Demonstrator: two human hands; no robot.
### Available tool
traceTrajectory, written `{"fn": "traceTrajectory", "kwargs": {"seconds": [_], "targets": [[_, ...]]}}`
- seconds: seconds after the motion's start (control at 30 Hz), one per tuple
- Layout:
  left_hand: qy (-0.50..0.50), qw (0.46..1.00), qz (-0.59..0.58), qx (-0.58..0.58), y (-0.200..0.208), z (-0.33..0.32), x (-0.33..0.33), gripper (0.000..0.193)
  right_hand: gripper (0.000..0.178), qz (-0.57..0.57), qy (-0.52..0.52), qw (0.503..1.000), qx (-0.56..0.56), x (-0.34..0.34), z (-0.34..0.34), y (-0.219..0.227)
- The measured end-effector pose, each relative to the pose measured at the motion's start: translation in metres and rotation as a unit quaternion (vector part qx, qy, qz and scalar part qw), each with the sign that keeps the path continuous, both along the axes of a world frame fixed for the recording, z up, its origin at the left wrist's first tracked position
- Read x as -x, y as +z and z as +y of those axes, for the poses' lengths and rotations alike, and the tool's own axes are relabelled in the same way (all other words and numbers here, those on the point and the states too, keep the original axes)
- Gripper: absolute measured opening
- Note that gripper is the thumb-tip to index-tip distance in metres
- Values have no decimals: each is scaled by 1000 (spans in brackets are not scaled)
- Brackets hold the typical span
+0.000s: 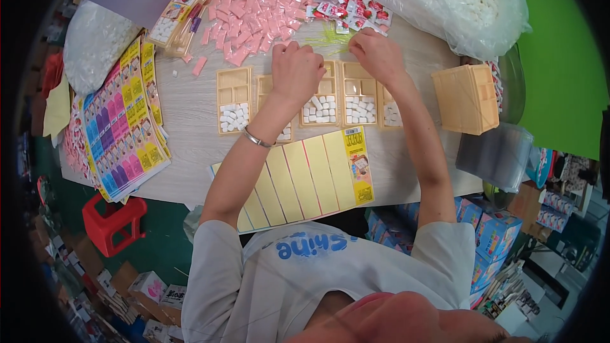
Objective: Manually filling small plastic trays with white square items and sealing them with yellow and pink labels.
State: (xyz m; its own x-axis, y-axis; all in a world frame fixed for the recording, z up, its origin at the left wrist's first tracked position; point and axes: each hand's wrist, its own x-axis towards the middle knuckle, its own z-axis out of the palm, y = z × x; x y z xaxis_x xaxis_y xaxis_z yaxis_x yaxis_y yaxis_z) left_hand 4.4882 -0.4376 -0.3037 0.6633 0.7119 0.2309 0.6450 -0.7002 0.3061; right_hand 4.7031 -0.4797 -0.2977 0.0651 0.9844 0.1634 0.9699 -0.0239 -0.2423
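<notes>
My left hand (pixel 297 68) is over the near edge of the heap of pink packets (pixel 254 0), fingers curled together; whatever they hold is hidden. My right hand (pixel 377 56) is closed in a pinch beside thin green sticks (pixel 330 37) and strawberry-print sachets (pixel 346 6); I cannot make out anything between the fingertips. Below both hands runs a row of cream compartment trays, with one tray (pixel 234 84) at the left end and another (pixel 359 82) under my right wrist. Small white pieces (pixel 319 109) fill their near compartments. My forearms partly cover the other trays.
A printed yellow card sheet (pixel 298 178) lies before me. Stacked colourful sheets (pixel 124 127) and a bag of white pieces (pixel 95 44) are left, near a filled tray pack (pixel 175 19). At right stand stacked cream trays (pixel 464 98), a large clear bag (pixel 470 6) and a clear box (pixel 495 155).
</notes>
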Motion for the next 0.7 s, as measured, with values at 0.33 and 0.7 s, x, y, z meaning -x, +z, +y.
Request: {"fn": "traceTrajectory", "kwargs": {"seconds": [0.33,0.7], "targets": [[-25,994,-109,11,4,-9,1,7,8,181,-51,960,-206,-55,-40,27],[-57,981,-181,31,20,-59,22,10,12,132,-23,984,-113,-63,-83,21]]}}
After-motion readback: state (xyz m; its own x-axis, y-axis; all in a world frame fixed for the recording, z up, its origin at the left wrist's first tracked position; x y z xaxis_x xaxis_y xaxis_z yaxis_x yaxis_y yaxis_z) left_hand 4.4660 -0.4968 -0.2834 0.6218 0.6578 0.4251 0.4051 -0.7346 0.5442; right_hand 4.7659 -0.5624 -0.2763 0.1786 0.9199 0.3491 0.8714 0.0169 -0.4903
